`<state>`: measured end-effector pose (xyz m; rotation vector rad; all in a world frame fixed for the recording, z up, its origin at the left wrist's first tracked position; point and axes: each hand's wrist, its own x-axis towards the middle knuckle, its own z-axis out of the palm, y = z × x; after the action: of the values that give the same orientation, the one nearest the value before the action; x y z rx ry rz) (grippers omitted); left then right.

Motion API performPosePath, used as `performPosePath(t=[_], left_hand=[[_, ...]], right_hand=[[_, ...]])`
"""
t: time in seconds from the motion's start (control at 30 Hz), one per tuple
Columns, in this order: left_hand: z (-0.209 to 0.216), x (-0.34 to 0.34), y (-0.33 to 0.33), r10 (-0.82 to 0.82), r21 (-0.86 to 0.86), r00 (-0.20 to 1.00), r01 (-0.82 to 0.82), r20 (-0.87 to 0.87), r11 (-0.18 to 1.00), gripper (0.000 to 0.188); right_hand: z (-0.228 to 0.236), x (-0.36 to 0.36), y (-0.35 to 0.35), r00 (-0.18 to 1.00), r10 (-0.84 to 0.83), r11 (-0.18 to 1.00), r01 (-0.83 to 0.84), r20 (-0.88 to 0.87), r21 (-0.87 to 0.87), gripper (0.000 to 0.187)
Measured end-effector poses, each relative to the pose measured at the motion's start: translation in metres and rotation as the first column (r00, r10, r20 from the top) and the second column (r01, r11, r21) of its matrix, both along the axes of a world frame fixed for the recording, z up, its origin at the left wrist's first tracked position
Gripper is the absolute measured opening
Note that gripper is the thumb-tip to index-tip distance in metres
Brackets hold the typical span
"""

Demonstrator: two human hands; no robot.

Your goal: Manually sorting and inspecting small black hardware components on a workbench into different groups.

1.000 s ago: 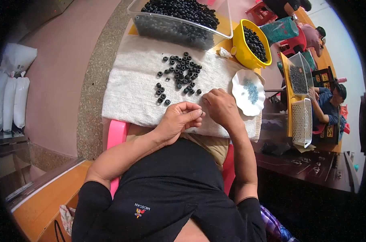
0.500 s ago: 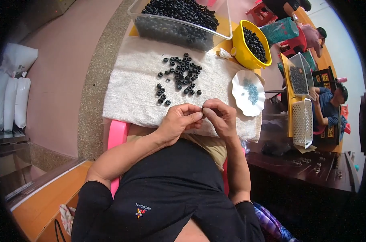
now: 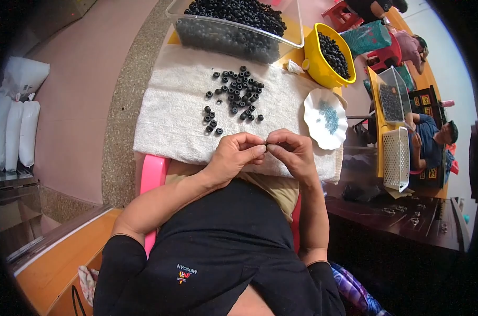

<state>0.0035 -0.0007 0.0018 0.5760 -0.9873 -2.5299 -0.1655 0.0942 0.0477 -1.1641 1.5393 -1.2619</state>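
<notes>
My left hand (image 3: 233,159) and my right hand (image 3: 295,152) meet fingertip to fingertip over the near edge of a white towel (image 3: 168,124). Both pinch with thumb and forefinger; whatever lies between the tips is too small and covered to name. Beyond them on the towel are many small round black pieces with a hole in the middle (image 3: 241,90), loosely scattered, with a few apart toward the left. Right of my hands stands a white plate with a wavy rim (image 3: 334,138), holding a heap of tiny pale-blue clear bits (image 3: 329,117).
A clear plastic bin (image 3: 291,46) full of black pieces stands at the far edge. Beside it are a yellow basin (image 3: 328,78) of black pieces and crumpled tissue (image 3: 294,67). At right, a person (image 3: 433,131) sits by a white perforated basket (image 3: 395,163). White sacks (image 3: 20,126) stand left.
My right hand has turned slightly and shifted a little to the right, its fingertips still against my left hand's. The left hand has stayed almost in place.
</notes>
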Motion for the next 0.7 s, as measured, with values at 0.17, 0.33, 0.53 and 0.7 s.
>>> performPosePath(t=[0.17, 0.33, 0.53, 0.7], left_hand=[[0.005, 0.001, 0.001, 0.003, -0.058, 1.000, -0.002, 0.023, 0.998, 0.017], [-0.002, 0.000, 0.001, 0.027, -0.094, 1.000, -0.028, -0.005, 0.995, 0.017], [-0.001, -0.005, 0.003, 0.020, -0.153, 1.000, -0.017, 0.016, 0.988, 0.016], [0.003, -0.001, 0.002, 0.040, -0.170, 0.999, -0.034, 0.033, 0.985, 0.016]], right_hand=[[-0.003, -0.002, 0.002, 0.999, 0.016, 0.998, -0.014, 0.032, -0.054, 0.010], [-0.004, 0.002, 0.003, 0.983, -0.047, 0.999, 0.045, 0.179, 0.017, 0.013], [-0.012, 0.000, 0.010, 0.977, -0.080, 0.997, 0.075, 0.199, 0.032, 0.012], [-0.013, 0.000, 0.008, 0.986, -0.003, 1.000, 0.007, 0.165, -0.024, 0.010]])
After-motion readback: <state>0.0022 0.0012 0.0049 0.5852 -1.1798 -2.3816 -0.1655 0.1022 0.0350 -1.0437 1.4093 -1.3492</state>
